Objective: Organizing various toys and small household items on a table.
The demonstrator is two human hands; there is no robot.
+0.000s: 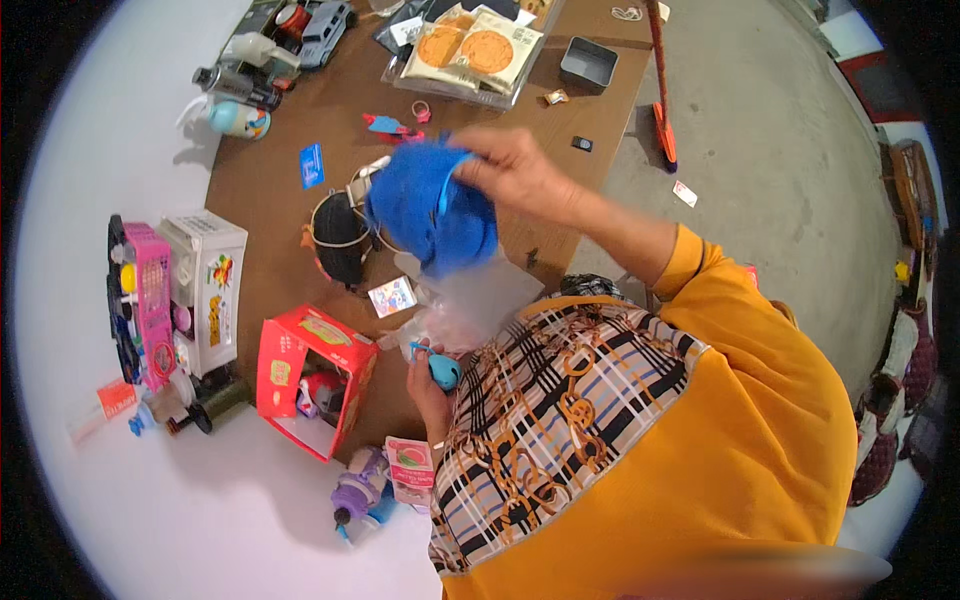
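My right hand pinches a bright blue piece of fabric by its upper edge. The fabric hangs over the brown table and has a lighter blue trim along one side. Close to my body, my left hand holds a small rounded teal object with dark openings and a cord, perhaps a bell. Between the hands lies a translucent plastic bag, blurred and partly under the fabric. A picture card rests beside the bag. Just past the fabric is a black rounded object with a pale cord or wire around it.
An open red carton with things inside stands to the left. Packaged cookies lie in a clear tray at the far side, near a grey square tin. Bottles line the wall. A broom stands beyond the table edge.
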